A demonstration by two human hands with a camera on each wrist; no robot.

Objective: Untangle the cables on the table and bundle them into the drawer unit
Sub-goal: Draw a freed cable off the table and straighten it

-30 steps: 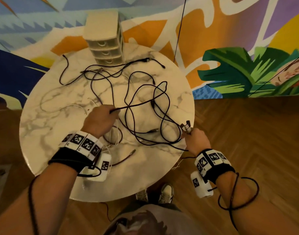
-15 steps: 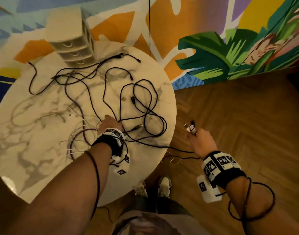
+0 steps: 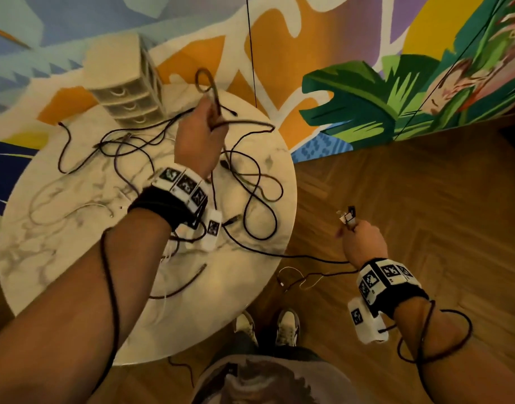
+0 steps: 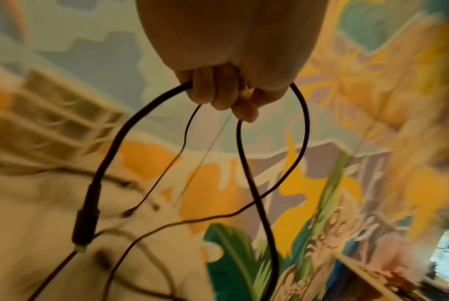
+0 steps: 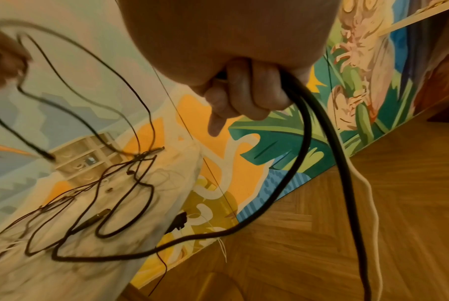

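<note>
A tangle of black cables (image 3: 250, 182) lies across the round marble table (image 3: 75, 258). My left hand (image 3: 203, 132) is raised above the table's far side and grips a loop of black cable (image 4: 246, 163), which sticks up past the fist. My right hand (image 3: 361, 240) is off the table's right edge, over the floor, and grips a bunch of cable ends (image 3: 348, 217) whose plugs poke up; black and white cables (image 5: 329, 163) hang from it. The beige drawer unit (image 3: 125, 80) stands at the table's far edge, its drawers closed.
Thin white cables (image 3: 75, 211) lie on the table's left half. A black cable (image 3: 308, 258) runs from the table edge to my right hand. Wooden floor (image 3: 425, 185) to the right, a painted wall (image 3: 367, 83) behind, my shoes (image 3: 268, 328) below the table edge.
My left hand has risen from the table's near middle toward the far side, lifting a cable loop. My right hand has stayed off the table's right edge, still gripping the plug ends.
</note>
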